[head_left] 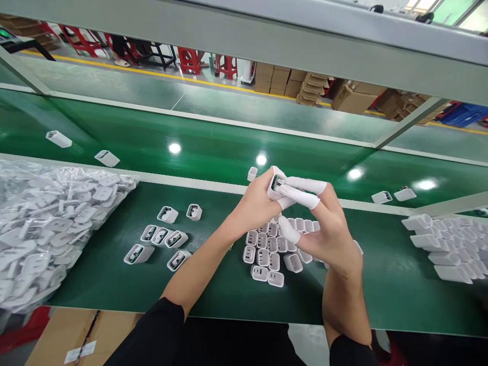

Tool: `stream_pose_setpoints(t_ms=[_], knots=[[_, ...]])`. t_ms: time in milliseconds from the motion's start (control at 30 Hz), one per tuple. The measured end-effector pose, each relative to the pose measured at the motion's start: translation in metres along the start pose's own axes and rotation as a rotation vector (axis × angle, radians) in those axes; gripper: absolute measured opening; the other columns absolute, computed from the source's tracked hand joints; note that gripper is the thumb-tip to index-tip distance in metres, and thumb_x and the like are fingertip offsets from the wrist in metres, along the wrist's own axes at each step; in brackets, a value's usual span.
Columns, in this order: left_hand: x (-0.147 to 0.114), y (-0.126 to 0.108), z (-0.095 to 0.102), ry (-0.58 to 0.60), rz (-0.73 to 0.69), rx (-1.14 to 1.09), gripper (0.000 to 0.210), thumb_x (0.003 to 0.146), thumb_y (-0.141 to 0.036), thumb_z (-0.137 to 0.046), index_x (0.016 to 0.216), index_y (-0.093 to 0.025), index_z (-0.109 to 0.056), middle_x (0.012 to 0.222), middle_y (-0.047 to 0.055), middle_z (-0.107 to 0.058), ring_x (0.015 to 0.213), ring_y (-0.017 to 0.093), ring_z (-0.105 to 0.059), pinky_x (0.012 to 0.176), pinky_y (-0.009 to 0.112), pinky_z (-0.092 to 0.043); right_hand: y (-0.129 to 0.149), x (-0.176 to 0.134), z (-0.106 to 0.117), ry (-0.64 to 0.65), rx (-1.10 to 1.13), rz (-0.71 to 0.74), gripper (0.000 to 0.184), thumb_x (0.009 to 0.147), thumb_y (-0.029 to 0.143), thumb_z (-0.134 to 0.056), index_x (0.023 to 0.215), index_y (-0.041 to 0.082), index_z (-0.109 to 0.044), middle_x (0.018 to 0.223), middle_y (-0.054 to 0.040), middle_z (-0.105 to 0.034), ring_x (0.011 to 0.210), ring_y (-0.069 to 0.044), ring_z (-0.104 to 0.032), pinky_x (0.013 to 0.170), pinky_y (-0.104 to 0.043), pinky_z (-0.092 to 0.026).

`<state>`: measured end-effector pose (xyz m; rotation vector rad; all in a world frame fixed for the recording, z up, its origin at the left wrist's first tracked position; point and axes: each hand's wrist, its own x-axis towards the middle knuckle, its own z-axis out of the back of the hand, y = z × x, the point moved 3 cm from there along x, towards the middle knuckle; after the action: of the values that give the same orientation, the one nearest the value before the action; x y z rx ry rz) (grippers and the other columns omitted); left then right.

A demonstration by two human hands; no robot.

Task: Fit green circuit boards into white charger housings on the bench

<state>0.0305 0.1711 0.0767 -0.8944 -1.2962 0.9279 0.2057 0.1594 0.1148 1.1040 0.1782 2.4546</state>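
Observation:
My left hand (257, 202) is closed around a white charger housing (273, 189), held above the bench with its open end facing right. Inside that end a green circuit board shows. My right hand (328, 223) wears white finger covers. Its index and middle fingertips touch the housing's open end, while the thumb stays apart below; nothing shows gripped between them. Beneath the hands, a block of empty white housings (263, 256) stands open side up, partly hidden by my right hand. To the left, several housings with boards inside (176, 239) lie on the bench.
A clear bag of white plastic parts (72, 218) covers the bench's left side. Stacked white housings (446, 249) stand at the right. Behind a pale rail, a green conveyor belt (213, 162) carries scattered housings. A metal beam (244, 40) crosses overhead. A cardboard box (76, 335) sits below left.

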Motion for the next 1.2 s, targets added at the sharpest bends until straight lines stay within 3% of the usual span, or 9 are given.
stream_pose_setpoints(t_ms=[100,233,367,433,567,700,833,1000,1200], knots=[[-0.003,-0.001,0.001,0.058,0.058,0.004,0.027,0.095,-0.028,-0.085,0.100,-0.023,-0.058,0.094,-0.001,-0.066,0.076,0.014,-0.060,0.062,0.026,-0.047,-0.003,0.000,-0.003,0.017,-0.131,0.020,0.079,0.093,0.014,-0.082,0.163,0.040,-0.059,0.143,-0.0109,-0.076,0.118,-0.037,-0.074,0.091,-0.057,-0.063],[-0.009,-0.011,0.006,0.122,0.058,0.030,0.033,0.098,-0.032,-0.084,0.115,-0.025,-0.057,0.101,0.002,-0.068,0.080,0.016,-0.067,0.062,0.028,-0.054,-0.011,-0.001,-0.005,-0.123,-0.203,0.113,0.071,0.091,0.027,-0.091,0.156,0.040,-0.066,0.124,-0.0090,-0.081,0.105,-0.035,-0.073,0.085,-0.054,-0.059],[-0.010,-0.025,0.014,0.340,-0.046,-0.018,0.062,0.094,-0.037,-0.092,0.144,-0.030,-0.057,0.109,0.006,-0.076,0.094,0.023,-0.078,0.077,0.036,-0.067,-0.028,-0.001,-0.002,-0.286,0.138,0.009,0.067,0.083,0.048,-0.098,0.143,0.036,-0.074,0.115,-0.0072,-0.080,0.097,-0.032,-0.072,0.082,-0.051,-0.060],[-0.008,-0.027,0.018,0.374,-0.120,-0.056,0.064,0.090,-0.036,-0.096,0.144,-0.032,-0.062,0.112,0.008,-0.078,0.102,0.026,-0.080,0.086,0.040,-0.069,-0.037,0.001,-0.002,-0.339,0.390,-0.114,0.059,0.079,0.056,-0.099,0.129,0.032,-0.078,0.108,-0.0065,-0.078,0.094,-0.030,-0.072,0.080,-0.048,-0.061],[0.000,-0.015,0.013,0.259,-0.213,-0.121,0.051,0.084,-0.044,-0.100,0.124,-0.027,-0.073,0.107,0.005,-0.077,0.094,0.023,-0.078,0.088,0.039,-0.068,-0.047,0.006,-0.008,-0.326,0.740,-0.301,0.060,0.073,0.073,-0.098,0.107,0.026,-0.079,0.095,-0.0043,-0.074,0.084,-0.024,-0.071,0.074,-0.041,-0.063],[0.004,-0.001,-0.003,0.068,-0.261,-0.202,0.053,0.075,-0.057,-0.103,0.100,-0.023,-0.071,0.085,-0.002,-0.068,0.076,0.016,-0.067,0.071,0.030,-0.060,-0.049,0.007,-0.014,-0.303,0.873,-0.438,0.064,0.072,0.079,-0.096,0.103,0.025,-0.080,0.094,-0.0041,-0.077,0.087,-0.025,-0.074,0.082,-0.042,-0.066],[0.003,0.005,-0.015,-0.050,-0.299,-0.270,0.051,0.076,-0.054,-0.103,0.097,-0.023,-0.068,0.082,-0.004,-0.063,0.069,0.011,-0.057,0.064,0.024,-0.052,-0.047,0.007,-0.015,-0.319,0.880,-0.465,0.055,0.076,0.073,-0.097,0.101,0.026,-0.082,0.090,-0.0013,-0.075,0.083,-0.021,-0.071,0.079,-0.039,-0.065],[0.000,0.012,-0.024,-0.162,-0.268,-0.303,0.054,0.079,-0.064,-0.096,0.096,-0.023,-0.066,0.081,-0.003,-0.061,0.069,0.013,-0.058,0.066,0.027,-0.055,-0.042,0.007,-0.015,-0.291,0.911,-0.529,0.046,0.081,0.066,-0.097,0.101,0.027,-0.082,0.087,-0.0001,-0.073,0.078,-0.019,-0.066,0.070,-0.036,-0.064],[-0.004,0.021,-0.034,-0.178,-0.214,-0.344,0.053,0.082,-0.065,-0.092,0.097,-0.023,-0.063,0.084,-0.003,-0.061,0.071,0.013,-0.059,0.067,0.028,-0.055,-0.038,0.009,-0.015,-0.303,0.972,-0.544,0.041,0.080,0.061,-0.099,0.096,0.026,-0.085,0.086,-0.0007,-0.073,0.075,-0.017,-0.063,0.065,-0.032,-0.059]])
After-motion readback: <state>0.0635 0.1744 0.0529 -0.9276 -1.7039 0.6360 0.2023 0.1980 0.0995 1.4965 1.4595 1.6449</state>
